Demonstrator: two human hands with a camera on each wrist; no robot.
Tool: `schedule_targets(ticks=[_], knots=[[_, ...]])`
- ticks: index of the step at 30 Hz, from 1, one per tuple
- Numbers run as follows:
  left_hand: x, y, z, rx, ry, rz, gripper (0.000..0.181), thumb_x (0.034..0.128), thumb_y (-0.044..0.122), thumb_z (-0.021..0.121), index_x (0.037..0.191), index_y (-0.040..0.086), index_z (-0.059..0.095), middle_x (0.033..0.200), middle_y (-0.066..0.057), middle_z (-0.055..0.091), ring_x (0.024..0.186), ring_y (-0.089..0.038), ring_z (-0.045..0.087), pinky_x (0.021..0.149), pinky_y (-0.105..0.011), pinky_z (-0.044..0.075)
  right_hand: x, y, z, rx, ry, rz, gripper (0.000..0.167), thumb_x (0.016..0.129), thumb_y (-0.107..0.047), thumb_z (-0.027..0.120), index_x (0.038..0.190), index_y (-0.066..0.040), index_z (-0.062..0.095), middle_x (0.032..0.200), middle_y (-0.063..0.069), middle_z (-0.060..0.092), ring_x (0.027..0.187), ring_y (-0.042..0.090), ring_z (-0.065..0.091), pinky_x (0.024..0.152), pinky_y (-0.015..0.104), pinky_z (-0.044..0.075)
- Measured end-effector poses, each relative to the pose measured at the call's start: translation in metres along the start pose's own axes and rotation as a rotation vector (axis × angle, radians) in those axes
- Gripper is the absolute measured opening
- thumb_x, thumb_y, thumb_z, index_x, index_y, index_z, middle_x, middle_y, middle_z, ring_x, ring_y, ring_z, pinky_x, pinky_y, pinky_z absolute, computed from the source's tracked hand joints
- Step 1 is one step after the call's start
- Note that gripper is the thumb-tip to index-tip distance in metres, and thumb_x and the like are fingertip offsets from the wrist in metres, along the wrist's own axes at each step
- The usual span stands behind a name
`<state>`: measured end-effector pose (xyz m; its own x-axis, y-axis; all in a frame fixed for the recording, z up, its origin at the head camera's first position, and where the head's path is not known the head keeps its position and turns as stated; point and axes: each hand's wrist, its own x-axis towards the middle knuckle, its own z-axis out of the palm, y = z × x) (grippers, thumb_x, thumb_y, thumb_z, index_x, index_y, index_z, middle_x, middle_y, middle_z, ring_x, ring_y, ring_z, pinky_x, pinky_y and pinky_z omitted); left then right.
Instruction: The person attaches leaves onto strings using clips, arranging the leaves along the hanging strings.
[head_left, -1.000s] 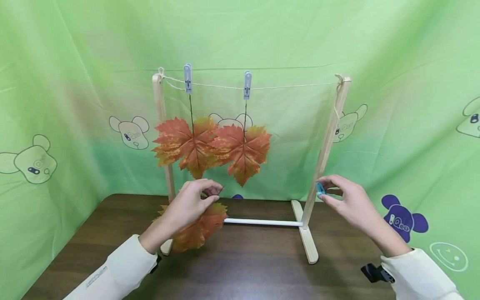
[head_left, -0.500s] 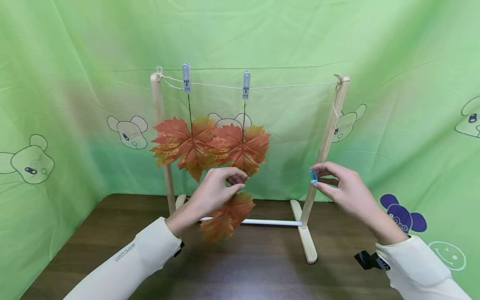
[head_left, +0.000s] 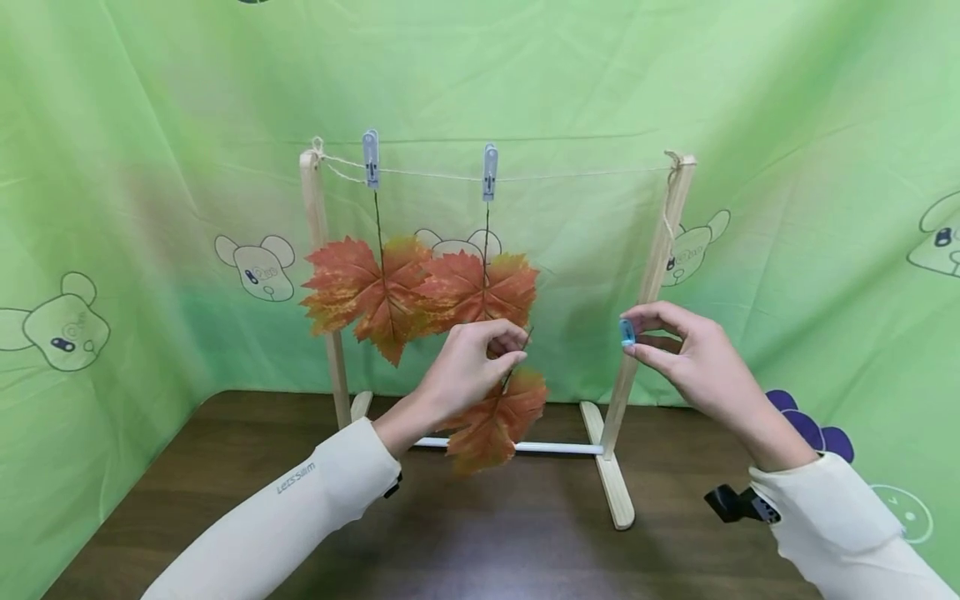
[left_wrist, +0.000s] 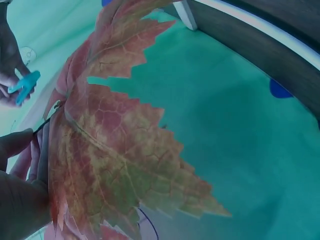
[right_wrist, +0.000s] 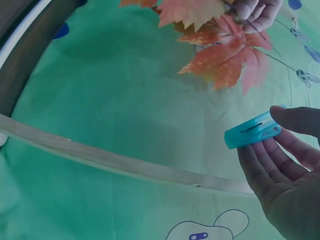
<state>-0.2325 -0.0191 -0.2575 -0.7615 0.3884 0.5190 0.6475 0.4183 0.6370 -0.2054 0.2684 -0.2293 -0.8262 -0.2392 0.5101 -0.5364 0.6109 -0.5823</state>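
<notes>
My left hand (head_left: 480, 362) pinches the stem of an orange-red artificial maple leaf (head_left: 498, 421), which hangs below the fingers in front of the frame. In the left wrist view the same leaf (left_wrist: 115, 150) fills the middle. On the right, my right hand (head_left: 686, 350) holds a small blue clothespin (head_left: 627, 332) between thumb and fingers, near the right post. The clothespin (right_wrist: 252, 131) shows plainly in the right wrist view. Two more leaves hang by their stems from the string, the left leaf (head_left: 367, 292) under one grey clothespin (head_left: 371, 158), the other leaf (head_left: 480, 283) under a second grey clothespin (head_left: 490, 172).
A string (head_left: 577, 176) runs between a left wooden post (head_left: 317, 200) and a right wooden post (head_left: 667, 225). A white bar (head_left: 558, 448) joins the posts low down. The stand rests on a dark wooden table (head_left: 300, 533) before a green printed cloth (head_left: 480, 67).
My left hand has moved right and somewhat up, carrying its leaf in front of the second hanging leaf. The right hand has risen slightly and shifted a little left with the blue clothespin.
</notes>
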Motion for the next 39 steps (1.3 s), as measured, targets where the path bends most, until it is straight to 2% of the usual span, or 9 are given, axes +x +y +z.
schedule_targets(ticks=[5,10,17,23,31,39], knots=[[0.011,0.008,0.007,-0.03,0.037,0.016,0.012,0.0966,0.007,0.075,0.109,0.007,0.077,0.096,-0.004,0.078,0.083,-0.012,0.07,0.077,-0.021,0.056,0.007,-0.006,-0.005,0.062,-0.011,0.029,0.03,0.097,-0.002,0.072,0.127,0.001,0.065,0.107,-0.017,0.069,0.097,-0.01,0.069,0.086,0.01,0.055],[0.023,0.014,0.014,-0.058,0.066,0.026,0.012,0.097,0.01,0.075,0.109,0.007,0.077,0.095,-0.004,0.078,0.082,-0.01,0.07,0.076,-0.018,0.055,0.014,-0.011,-0.012,0.107,0.008,0.04,0.031,0.097,-0.005,0.073,0.127,-0.002,0.065,0.106,-0.015,0.072,0.095,-0.008,0.071,0.083,0.01,0.056],[0.04,0.025,0.023,-0.129,0.096,0.03,0.013,0.0979,0.008,0.074,0.11,0.007,0.077,0.095,-0.005,0.076,0.081,-0.009,0.068,0.073,-0.017,0.053,0.025,-0.018,-0.019,0.13,0.064,0.029,0.028,0.097,-0.01,0.075,0.124,-0.016,0.071,0.103,-0.017,0.074,0.093,-0.002,0.072,0.081,0.01,0.053],[0.055,0.036,0.03,-0.141,0.131,0.036,0.012,0.0973,0.009,0.075,0.109,0.008,0.077,0.094,-0.004,0.077,0.079,-0.007,0.067,0.074,-0.015,0.052,0.03,-0.025,-0.023,0.123,0.126,0.069,0.03,0.097,-0.01,0.076,0.126,-0.01,0.071,0.1,-0.021,0.074,0.095,0.0,0.07,0.079,0.012,0.052],[0.066,0.042,0.03,-0.129,0.156,0.025,0.012,0.0979,0.009,0.074,0.109,0.008,0.078,0.095,-0.004,0.078,0.083,-0.008,0.069,0.077,-0.014,0.053,0.031,-0.022,-0.021,0.14,0.136,0.086,0.032,0.097,-0.01,0.076,0.128,-0.011,0.07,0.101,-0.021,0.074,0.096,0.0,0.07,0.079,0.013,0.052],[0.078,0.044,0.025,-0.117,0.204,0.016,0.014,0.0973,0.009,0.074,0.11,0.006,0.079,0.095,-0.006,0.079,0.085,-0.012,0.071,0.077,-0.017,0.052,0.036,-0.025,-0.02,0.161,0.142,0.04,0.031,0.096,-0.007,0.075,0.127,-0.008,0.07,0.101,-0.019,0.074,0.097,0.001,0.069,0.081,0.013,0.053]])
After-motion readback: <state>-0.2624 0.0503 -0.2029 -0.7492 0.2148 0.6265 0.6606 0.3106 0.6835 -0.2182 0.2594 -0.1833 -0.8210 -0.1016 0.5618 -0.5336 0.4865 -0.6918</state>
